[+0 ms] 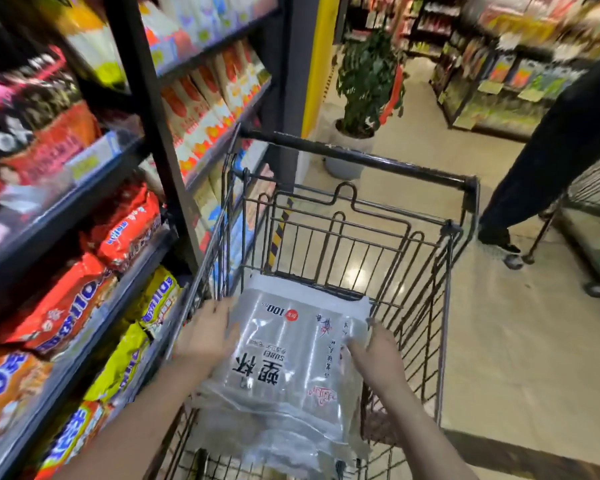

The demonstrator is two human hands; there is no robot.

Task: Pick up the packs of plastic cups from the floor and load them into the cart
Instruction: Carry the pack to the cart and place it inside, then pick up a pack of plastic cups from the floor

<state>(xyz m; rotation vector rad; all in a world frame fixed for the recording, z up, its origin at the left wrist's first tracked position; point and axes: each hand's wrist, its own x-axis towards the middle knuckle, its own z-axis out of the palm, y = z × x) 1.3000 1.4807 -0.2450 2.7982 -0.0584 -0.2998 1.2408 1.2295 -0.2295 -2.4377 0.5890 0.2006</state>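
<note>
A clear pack of plastic cups [284, 344] with black print lies flat over the basket of a dark wire cart [444, 271]. My left hand [207, 336] grips its left edge, fingers curled round the side. My right hand [376, 348] holds its right edge, fingertips pinching the plastic. Under it more clear packs [291, 441] lie stacked inside the cart, nearer to me.
Shelves of snack bags [66, 306] stand close on the left of the cart. A potted plant [364, 84] stands ahead by a yellow pillar. A person in dark trousers [541, 161] walks at the right, next to another cart [596, 192].
</note>
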